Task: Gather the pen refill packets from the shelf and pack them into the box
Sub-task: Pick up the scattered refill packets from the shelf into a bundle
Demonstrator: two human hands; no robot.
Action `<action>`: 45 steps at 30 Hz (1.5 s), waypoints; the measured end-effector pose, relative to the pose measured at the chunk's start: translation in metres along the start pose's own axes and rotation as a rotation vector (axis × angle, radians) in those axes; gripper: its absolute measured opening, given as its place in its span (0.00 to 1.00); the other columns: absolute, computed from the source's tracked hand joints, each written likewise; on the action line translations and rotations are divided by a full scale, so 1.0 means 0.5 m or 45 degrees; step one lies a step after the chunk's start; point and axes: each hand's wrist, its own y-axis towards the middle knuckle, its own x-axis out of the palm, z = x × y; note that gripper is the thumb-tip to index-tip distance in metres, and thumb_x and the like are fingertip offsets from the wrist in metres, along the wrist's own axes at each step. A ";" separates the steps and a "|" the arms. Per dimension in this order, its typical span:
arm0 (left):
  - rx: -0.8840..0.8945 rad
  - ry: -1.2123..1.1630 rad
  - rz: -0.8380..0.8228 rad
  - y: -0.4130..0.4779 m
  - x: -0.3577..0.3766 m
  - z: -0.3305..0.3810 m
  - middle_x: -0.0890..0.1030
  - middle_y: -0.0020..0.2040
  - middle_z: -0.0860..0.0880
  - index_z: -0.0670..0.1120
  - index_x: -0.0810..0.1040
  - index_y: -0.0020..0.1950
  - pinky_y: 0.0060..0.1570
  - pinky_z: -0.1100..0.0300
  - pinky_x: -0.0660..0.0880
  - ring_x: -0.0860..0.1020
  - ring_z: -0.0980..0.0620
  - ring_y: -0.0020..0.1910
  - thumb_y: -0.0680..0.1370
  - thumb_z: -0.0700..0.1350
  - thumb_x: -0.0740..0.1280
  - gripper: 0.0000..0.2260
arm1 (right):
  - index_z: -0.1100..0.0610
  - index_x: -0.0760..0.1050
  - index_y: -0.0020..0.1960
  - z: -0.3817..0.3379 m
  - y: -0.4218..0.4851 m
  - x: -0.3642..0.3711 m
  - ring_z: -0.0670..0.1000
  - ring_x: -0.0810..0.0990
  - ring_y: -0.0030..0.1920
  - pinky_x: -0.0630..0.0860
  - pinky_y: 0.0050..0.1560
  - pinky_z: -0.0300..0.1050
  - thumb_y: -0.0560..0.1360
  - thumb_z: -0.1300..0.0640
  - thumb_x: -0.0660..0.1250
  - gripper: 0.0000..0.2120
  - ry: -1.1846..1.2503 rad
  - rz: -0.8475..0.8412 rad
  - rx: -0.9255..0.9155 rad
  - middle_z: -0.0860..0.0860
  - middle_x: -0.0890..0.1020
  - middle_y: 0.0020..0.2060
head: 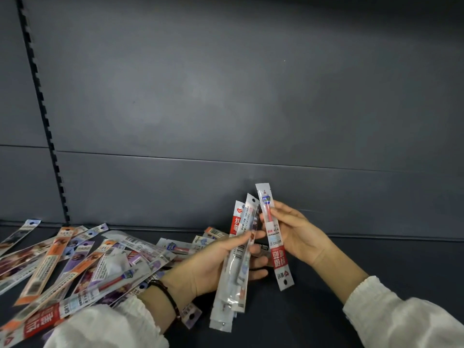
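Right, my left hand (216,267) grips a bundle of slim clear-and-red plastic refill packets (234,272), long axes near upright. My right hand (298,234) pinches a single red-and-white plastic packet (276,243) just right of it, roughly parallel, so merging looks like a short leftward move. A loose pile of printed packets (75,262) sits on the dark shelf (326,310), nearer my left; box not in view.

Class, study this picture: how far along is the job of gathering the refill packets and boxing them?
Done: the left hand grips a bundle of several gathered packets. In hand: the right hand pinches a single packet beside that bundle. Left: a large pile of packets lies on the shelf, and no box is in view, so nothing shows as packed.
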 end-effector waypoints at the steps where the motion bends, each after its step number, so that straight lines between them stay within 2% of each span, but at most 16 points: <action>1: 0.011 -0.030 0.000 0.001 -0.003 0.000 0.76 0.36 0.49 0.41 0.76 0.64 0.48 0.49 0.80 0.80 0.49 0.38 0.76 0.48 0.66 0.19 | 0.59 0.79 0.56 0.000 0.000 0.003 0.51 0.83 0.44 0.81 0.48 0.47 0.74 0.63 0.65 0.11 -0.002 0.037 -0.006 0.55 0.83 0.43; 5: 0.059 -0.132 0.092 0.008 -0.012 -0.002 0.69 0.31 0.51 0.42 0.75 0.60 0.26 0.62 0.72 0.69 0.56 0.25 0.74 0.50 0.68 0.18 | 0.56 0.79 0.52 -0.005 -0.005 0.014 0.49 0.83 0.41 0.80 0.41 0.45 0.75 0.62 0.65 0.08 0.053 0.160 -0.001 0.52 0.83 0.40; 7: 0.106 -0.159 0.152 0.010 -0.016 -0.003 0.68 0.30 0.51 0.42 0.76 0.55 0.23 0.64 0.69 0.66 0.57 0.23 0.74 0.48 0.68 0.13 | 0.55 0.79 0.49 -0.009 -0.005 0.013 0.49 0.82 0.42 0.78 0.45 0.46 0.73 0.60 0.66 0.06 0.054 0.239 0.002 0.51 0.83 0.39; 9: 0.157 -0.174 0.184 0.011 -0.019 -0.002 0.69 0.30 0.51 0.43 0.76 0.51 0.23 0.63 0.70 0.68 0.56 0.23 0.76 0.46 0.66 0.08 | 0.55 0.79 0.47 -0.014 -0.004 0.009 0.49 0.80 0.43 0.75 0.49 0.45 0.71 0.58 0.68 0.05 0.007 0.321 -0.016 0.50 0.83 0.39; 12: 0.242 -0.112 0.281 0.010 -0.021 0.001 0.77 0.34 0.48 0.44 0.77 0.47 0.29 0.60 0.76 0.76 0.53 0.29 0.75 0.47 0.67 0.07 | 0.55 0.79 0.47 -0.019 -0.003 0.000 0.46 0.75 0.36 0.72 0.41 0.39 0.72 0.57 0.69 0.04 0.067 0.424 -0.050 0.49 0.81 0.37; 15: 0.295 -0.198 0.406 0.010 -0.023 0.003 0.84 0.47 0.42 0.43 0.79 0.52 0.38 0.55 0.82 0.83 0.47 0.38 0.77 0.47 0.66 0.09 | 0.55 0.76 0.49 -0.017 -0.005 -0.010 0.44 0.78 0.34 0.74 0.39 0.37 0.75 0.61 0.67 0.04 0.198 0.533 -0.075 0.50 0.82 0.39; 19: 0.390 -0.348 0.327 0.007 -0.020 0.002 0.83 0.57 0.42 0.41 0.75 0.60 0.54 0.51 0.79 0.82 0.45 0.55 0.81 0.42 0.59 0.11 | 0.51 0.71 0.54 -0.008 -0.009 0.001 0.48 0.86 0.39 0.76 0.43 0.41 0.73 0.67 0.68 0.15 0.313 0.667 -0.110 0.56 0.84 0.49; 21: 0.416 -0.328 0.323 0.007 -0.020 0.000 0.83 0.58 0.43 0.42 0.75 0.62 0.59 0.51 0.74 0.80 0.45 0.58 0.81 0.41 0.59 0.12 | 0.49 0.70 0.58 -0.003 -0.014 0.011 0.50 0.86 0.41 0.79 0.44 0.42 0.72 0.68 0.68 0.21 0.342 0.682 -0.133 0.57 0.84 0.50; 23: 0.442 -0.254 0.336 0.009 -0.022 -0.002 0.82 0.60 0.45 0.44 0.75 0.64 0.62 0.52 0.72 0.80 0.47 0.60 0.80 0.41 0.59 0.14 | 0.50 0.72 0.57 0.005 -0.018 0.023 0.52 0.86 0.42 0.82 0.44 0.42 0.70 0.68 0.70 0.21 0.292 0.647 -0.121 0.59 0.85 0.49; 27: 0.470 -0.176 0.396 0.011 -0.019 -0.001 0.82 0.59 0.46 0.44 0.76 0.65 0.62 0.53 0.72 0.79 0.50 0.61 0.80 0.43 0.61 0.14 | 0.55 0.77 0.50 0.029 -0.025 0.052 0.54 0.86 0.43 0.82 0.44 0.43 0.67 0.64 0.73 0.13 0.006 0.560 0.011 0.58 0.86 0.47; 30: 0.421 -0.130 0.425 0.006 -0.020 0.002 0.83 0.54 0.43 0.42 0.78 0.61 0.52 0.53 0.77 0.81 0.47 0.53 0.80 0.46 0.61 0.14 | 0.56 0.80 0.47 0.045 -0.026 0.073 0.53 0.85 0.41 0.81 0.45 0.48 0.69 0.62 0.73 0.08 -0.205 0.502 0.078 0.56 0.86 0.45; 32: 0.433 -0.132 0.412 0.004 -0.022 0.002 0.84 0.52 0.44 0.43 0.79 0.59 0.49 0.52 0.78 0.82 0.47 0.51 0.81 0.47 0.60 0.13 | 0.54 0.81 0.45 0.053 -0.028 0.082 0.50 0.84 0.38 0.80 0.38 0.47 0.69 0.59 0.74 0.05 -0.436 0.441 0.130 0.53 0.86 0.42; 36: 0.543 -0.266 0.394 0.006 -0.028 0.009 0.84 0.56 0.47 0.49 0.76 0.62 0.48 0.49 0.78 0.83 0.49 0.54 0.81 0.47 0.59 0.12 | 0.58 0.82 0.48 0.053 -0.028 0.083 0.51 0.83 0.41 0.79 0.43 0.47 0.73 0.54 0.71 0.08 -0.647 0.276 0.155 0.54 0.86 0.41; 39: 0.590 -0.298 0.552 0.003 -0.046 0.026 0.85 0.46 0.48 0.47 0.78 0.57 0.37 0.53 0.81 0.85 0.51 0.40 0.80 0.49 0.61 0.11 | 0.59 0.82 0.45 0.035 -0.019 0.055 0.50 0.82 0.42 0.76 0.42 0.43 0.76 0.54 0.67 0.09 -0.790 0.429 0.014 0.53 0.85 0.39; 41: 0.611 -0.264 0.626 -0.003 -0.062 0.037 0.81 0.38 0.50 0.46 0.79 0.54 0.29 0.60 0.78 0.81 0.54 0.29 0.79 0.50 0.62 0.11 | 0.57 0.82 0.46 0.024 -0.017 0.024 0.48 0.82 0.44 0.76 0.42 0.40 0.76 0.53 0.67 0.09 -1.007 0.476 -0.013 0.51 0.85 0.41; 45: 0.632 -0.224 0.610 -0.007 -0.081 0.047 0.71 0.30 0.52 0.45 0.77 0.53 0.19 0.67 0.65 0.66 0.59 0.20 0.77 0.55 0.63 0.14 | 0.50 0.83 0.50 0.024 -0.018 -0.033 0.43 0.80 0.49 0.76 0.49 0.37 0.71 0.43 0.70 0.14 -1.622 0.243 0.168 0.45 0.83 0.47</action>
